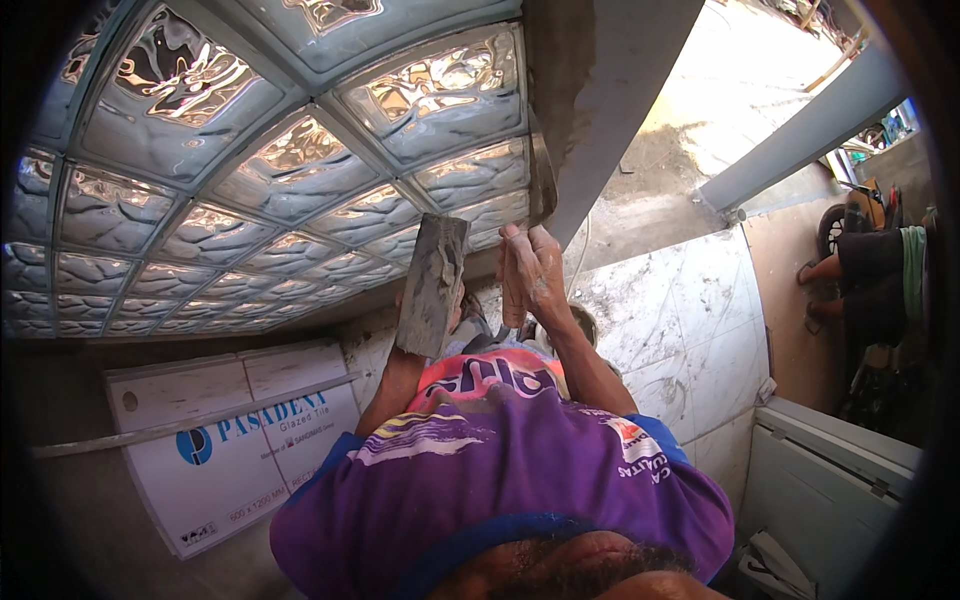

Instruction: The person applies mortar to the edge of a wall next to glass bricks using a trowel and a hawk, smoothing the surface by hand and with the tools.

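Board (432,290): while the left hand (459,308) is holding it from behind, the rough grey slab is leaning in front of the chest, just beside the right hand (538,270).
Left hand: fingers are curling round the board's right edge; the rest is hiding behind it, so can't tell the full grip.
Right hand: thumb and fingers are pinching a brown block (513,290), kind unclear, apart from the board.
Glass blocks (300,165): forming a gridded panel, ahead and left.
Tiles (650,330): covering floor at right, smudged white.
Cartons (300,450): lying at left, a thin bar (200,416) crossing them.
Co-worker (870,270): legs showing, far right.
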`<state>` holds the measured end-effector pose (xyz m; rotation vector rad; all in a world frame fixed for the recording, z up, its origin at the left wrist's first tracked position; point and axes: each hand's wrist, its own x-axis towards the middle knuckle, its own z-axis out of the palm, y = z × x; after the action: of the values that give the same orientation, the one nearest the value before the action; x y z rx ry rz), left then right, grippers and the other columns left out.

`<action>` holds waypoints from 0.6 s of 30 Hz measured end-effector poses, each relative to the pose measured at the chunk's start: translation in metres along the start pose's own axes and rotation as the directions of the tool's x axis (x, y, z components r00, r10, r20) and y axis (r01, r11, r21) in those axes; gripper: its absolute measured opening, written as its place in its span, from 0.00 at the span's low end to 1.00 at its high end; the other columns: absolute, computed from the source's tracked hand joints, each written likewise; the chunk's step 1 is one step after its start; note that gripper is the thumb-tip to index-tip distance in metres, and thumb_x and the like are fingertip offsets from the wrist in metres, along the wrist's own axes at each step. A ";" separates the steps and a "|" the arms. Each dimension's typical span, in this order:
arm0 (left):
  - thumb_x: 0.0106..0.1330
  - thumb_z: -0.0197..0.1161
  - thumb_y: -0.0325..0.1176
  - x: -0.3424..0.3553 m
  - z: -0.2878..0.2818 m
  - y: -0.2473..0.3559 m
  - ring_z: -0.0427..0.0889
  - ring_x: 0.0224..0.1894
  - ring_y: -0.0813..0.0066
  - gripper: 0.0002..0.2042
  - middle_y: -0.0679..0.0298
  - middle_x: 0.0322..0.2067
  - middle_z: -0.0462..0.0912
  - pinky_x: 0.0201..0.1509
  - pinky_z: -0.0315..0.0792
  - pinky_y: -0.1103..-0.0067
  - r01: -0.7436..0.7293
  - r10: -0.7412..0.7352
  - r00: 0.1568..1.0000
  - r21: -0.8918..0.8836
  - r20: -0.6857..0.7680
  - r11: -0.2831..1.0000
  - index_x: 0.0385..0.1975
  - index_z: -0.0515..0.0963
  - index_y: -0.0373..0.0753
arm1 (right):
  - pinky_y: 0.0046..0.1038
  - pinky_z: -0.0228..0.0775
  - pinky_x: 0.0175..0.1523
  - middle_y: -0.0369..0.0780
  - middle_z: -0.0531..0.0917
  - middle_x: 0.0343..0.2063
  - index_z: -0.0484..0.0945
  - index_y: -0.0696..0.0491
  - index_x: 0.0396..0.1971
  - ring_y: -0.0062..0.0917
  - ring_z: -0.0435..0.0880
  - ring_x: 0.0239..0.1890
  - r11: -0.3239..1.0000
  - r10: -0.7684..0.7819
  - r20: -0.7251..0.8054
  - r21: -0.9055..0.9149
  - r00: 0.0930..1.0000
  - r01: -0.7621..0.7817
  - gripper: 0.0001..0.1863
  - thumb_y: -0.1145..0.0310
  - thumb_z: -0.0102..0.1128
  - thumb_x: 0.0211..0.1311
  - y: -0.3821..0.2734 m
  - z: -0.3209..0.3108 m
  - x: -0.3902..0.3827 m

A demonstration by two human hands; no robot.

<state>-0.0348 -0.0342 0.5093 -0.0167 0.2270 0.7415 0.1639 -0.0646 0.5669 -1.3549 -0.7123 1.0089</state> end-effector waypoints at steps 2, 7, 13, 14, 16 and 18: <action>0.64 0.50 0.47 0.007 -0.008 0.005 0.75 0.41 0.61 0.27 0.54 0.46 0.71 0.22 0.72 0.70 0.036 -0.051 0.980 0.081 0.191 0.996 0.57 0.59 0.34 | 0.23 0.67 0.21 0.39 0.74 0.17 0.71 0.61 0.24 0.21 0.74 0.16 0.998 -0.062 0.001 -0.029 0.998 0.062 0.18 0.59 0.52 0.62 -0.002 0.000 0.001; 0.64 0.51 0.48 0.005 -0.012 0.000 0.75 0.39 0.62 0.29 0.51 0.41 0.73 0.22 0.73 0.71 -0.040 0.023 0.987 0.103 0.162 0.994 0.57 0.58 0.31 | 0.23 0.68 0.23 0.38 0.75 0.18 0.74 0.63 0.30 0.21 0.74 0.17 0.993 -0.117 0.020 -0.003 0.993 0.117 0.19 0.58 0.51 0.63 -0.044 0.003 0.008; 0.54 0.61 0.49 0.012 -0.035 0.015 0.73 0.47 0.57 0.37 0.51 0.51 0.69 0.42 0.74 0.66 0.189 -0.188 0.902 0.037 0.389 0.981 0.60 0.57 0.36 | 0.23 0.69 0.23 0.39 0.75 0.19 0.74 0.62 0.30 0.21 0.73 0.17 0.986 0.032 0.030 0.162 0.999 -0.037 0.19 0.58 0.51 0.62 -0.046 0.005 0.000; 0.59 0.56 0.46 0.007 -0.024 0.007 0.74 0.43 0.58 0.32 0.50 0.49 0.69 0.34 0.75 0.66 0.103 -0.108 0.935 0.034 0.338 0.994 0.59 0.58 0.33 | 0.23 0.69 0.23 0.39 0.75 0.19 0.74 0.62 0.30 0.21 0.73 0.17 0.985 0.055 0.037 0.159 0.998 -0.060 0.19 0.58 0.52 0.62 -0.042 0.004 0.000; 0.65 0.50 0.43 0.001 -0.015 0.002 0.75 0.41 0.57 0.27 0.49 0.48 0.69 0.25 0.75 0.65 0.000 -0.004 0.969 0.017 0.247 1.000 0.57 0.58 0.30 | 0.23 0.69 0.23 0.39 0.75 0.19 0.74 0.62 0.30 0.21 0.73 0.17 0.982 0.101 0.052 0.153 0.994 -0.108 0.18 0.58 0.52 0.62 -0.027 -0.002 0.001; 0.65 0.49 0.42 -0.002 -0.010 0.001 0.75 0.43 0.56 0.26 0.50 0.51 0.67 0.26 0.75 0.63 -0.023 0.027 0.985 -0.023 0.169 0.999 0.58 0.58 0.30 | 0.23 0.68 0.22 0.39 0.75 0.19 0.74 0.61 0.30 0.21 0.73 0.17 0.981 0.102 0.085 0.158 0.991 -0.115 0.17 0.59 0.53 0.61 -0.019 -0.008 0.000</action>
<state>-0.0390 -0.0361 0.5002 0.0296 0.0574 0.7657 0.1744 -0.0666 0.5842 -1.2289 -0.6040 1.1854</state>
